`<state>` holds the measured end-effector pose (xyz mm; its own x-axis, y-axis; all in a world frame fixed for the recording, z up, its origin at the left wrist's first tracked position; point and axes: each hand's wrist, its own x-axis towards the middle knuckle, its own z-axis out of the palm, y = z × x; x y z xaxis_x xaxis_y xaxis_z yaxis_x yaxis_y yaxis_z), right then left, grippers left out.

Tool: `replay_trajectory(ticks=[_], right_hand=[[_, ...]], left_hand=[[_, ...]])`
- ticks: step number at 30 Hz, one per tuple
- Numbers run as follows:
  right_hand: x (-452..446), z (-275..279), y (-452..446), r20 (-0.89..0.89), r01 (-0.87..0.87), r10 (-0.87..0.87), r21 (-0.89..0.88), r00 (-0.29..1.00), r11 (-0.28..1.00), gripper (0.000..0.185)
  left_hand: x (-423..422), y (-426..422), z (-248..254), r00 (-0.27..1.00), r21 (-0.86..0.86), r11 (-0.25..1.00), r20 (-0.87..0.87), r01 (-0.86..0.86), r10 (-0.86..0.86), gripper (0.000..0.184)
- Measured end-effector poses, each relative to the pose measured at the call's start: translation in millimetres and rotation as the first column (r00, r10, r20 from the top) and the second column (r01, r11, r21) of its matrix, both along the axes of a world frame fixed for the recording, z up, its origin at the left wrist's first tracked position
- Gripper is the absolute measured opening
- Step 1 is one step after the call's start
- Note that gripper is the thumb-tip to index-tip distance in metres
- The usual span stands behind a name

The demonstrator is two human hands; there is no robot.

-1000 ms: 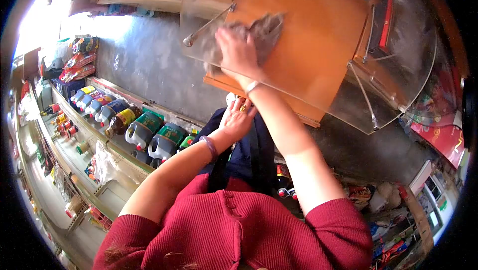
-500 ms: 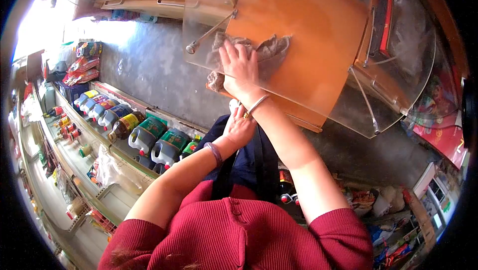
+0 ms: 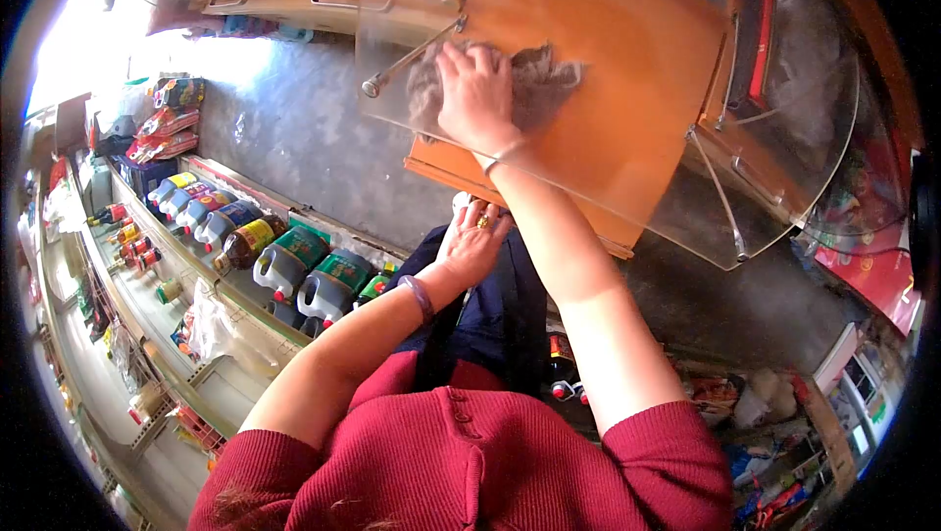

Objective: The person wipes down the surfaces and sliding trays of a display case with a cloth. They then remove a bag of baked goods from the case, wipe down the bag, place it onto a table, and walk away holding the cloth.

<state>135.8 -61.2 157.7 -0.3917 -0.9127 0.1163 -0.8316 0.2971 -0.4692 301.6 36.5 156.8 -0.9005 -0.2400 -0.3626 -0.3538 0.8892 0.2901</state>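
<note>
A grey-brown cloth [image 3: 544,80] lies bunched on an orange wooden surface [image 3: 627,71], under a clear glass panel [image 3: 387,36]. My right hand [image 3: 477,95] reaches beneath the panel's edge and presses on the cloth, fingers bent over it; the cloth spreads out on both sides of the hand. Below the near edge of the wood, my left hand [image 3: 473,242] rests with its fingers extended and slightly apart, by my dark trousers. Nothing shows in the left hand. A ring is on one of its fingers and a purple bracelet [image 3: 417,298] on its wrist.
Shelves at the left hold several large bottles [image 3: 292,262], small jars and a plastic bag [image 3: 211,325]. Metal rods [image 3: 720,193] brace the glass panel. Packages and boxes [image 3: 769,399] lie at the lower right. Grey floor [image 3: 284,120] stretches beyond the shelves.
My right hand and the cloth dipped slightly toward me, then moved back up the wood. The cloth's right end has shifted a little right. My left hand stays near the wood's edge.
</note>
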Motion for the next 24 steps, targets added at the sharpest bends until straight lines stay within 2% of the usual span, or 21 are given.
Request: replay_trajectory(ticks=[1, 3, 4, 6, 7, 9, 11, 12, 15, 16, 17, 18, 21, 23, 24], right_hand=[[2.9, -3.0, -2.2, 0.004, 0.003, -0.003, -0.003, 1.0, 1.0, 0.035], [9.4, -8.1, -3.3, -0.148, 0.049, -0.056, -0.05, 0.987, 0.998, 0.037], [13.8, -3.6, 5.8, -0.077, 0.005, -0.005, -0.008, 0.997, 1.0, 0.036], [26.9, -6.4, 22.3, -0.073, -0.018, 0.017, -0.005, 0.997, 1.0, 0.041], [29.8, -2.2, 28.2, -0.074, -0.013, 0.012, -0.008, 0.997, 1.0, 0.042], [12.9, 6.3, 24.8, 0.042, -0.024, 0.028, -0.098, 0.999, 0.995, 0.043], [-9.0, 2.0, 8.7, 0.04, 0.053, -0.046, -0.193, 0.998, 0.98, 0.043], [-25.4, 7.7, 3.1, 0.027, 0.074, -0.07, -0.195, 0.997, 0.978, 0.041], [-32.9, -20.6, -0.4, 0.038, 0.06, -0.054, -0.188, 0.998, 0.98, 0.04], [-39.6, -12.2, 6.7, 0.051, 0.071, -0.062, -0.196, 0.997, 0.978, 0.039], [-49.4, -14.9, 16.3, 0.04, 0.096, -0.09, -0.195, 0.995, 0.976, 0.039], [-64.3, -16.1, 25.7, 0.032, 0.119, -0.115, -0.184, 0.993, 0.976, 0.039], [-77.8, 12.1, 85.2, 0.022, 0.37, -0.37, -0.128, 0.929, 0.92, 0.042], [-103.2, 22.3, 118.9, 0.091, 0.553, -0.548, -0.062, 0.832, 0.831, 0.045], [-120.0, 27.5, 133.7, 0.143, 0.621, -0.613, -0.016, 0.777, 0.784, 0.047]], left_hand=[[0.3, -0.3, 0.9, 1.0, -0.003, 1.0, 0.004, 0.003, -0.003, 0.043], [-1.2, 1.6, 3.0, 1.0, -0.036, 0.999, -0.03, -0.006, 0.005, 0.041], [-2.6, 1.4, 1.0, 0.999, -0.037, 0.999, -0.037, 0.0, -0.001, 0.041], [2.4, 4.1, -8.0, 0.997, -0.033, 0.999, 0.07, 0.037, -0.034, 0.039], [4.1, 5.7, -10.8, 0.996, -0.103, 0.993, -0.055, 0.062, -0.068, 0.036], [-1.7, 6.6, 3.6, 0.994, -0.223, 0.971, -0.051, 0.083, -0.096, 0.035], [-3.2, 0.9, 5.6, 0.995, -0.133, 0.987, 0.004, 0.095, -0.095, 0.036], [-4.5, -2.4, 7.4, 0.995, -0.088, 0.991, 0.028, 0.101, -0.098, 0.037], [-6.5, -14.6, 4.4, 0.989, 0.039, 0.993, 0.091, 0.114, -0.117, 0.039], [-7.1, -18.1, 5.8, 0.988, 0.06, 0.993, 0.109, 0.102, -0.108, 0.04], [-8.6, -18.1, 8.3, 0.995, 0.095, 0.991, 0.011, 0.097, -0.099, 0.044], [-12.6, -20.4, 7.4, 0.995, 0.069, 0.993, -0.006, 0.101, -0.101, 0.044], [0.3, -12.3, 19.3, 0.993, 0.042, 0.995, -0.09, 0.086, -0.082, 0.05], [-3.3, -12.9, 31.8, 0.99, 0.095, 0.99, 0.084, 0.106, -0.114, 0.052], [-1.6, -11.6, 28.7, 0.989, 0.099, 0.989, 0.088, 0.108, -0.117, 0.052]])
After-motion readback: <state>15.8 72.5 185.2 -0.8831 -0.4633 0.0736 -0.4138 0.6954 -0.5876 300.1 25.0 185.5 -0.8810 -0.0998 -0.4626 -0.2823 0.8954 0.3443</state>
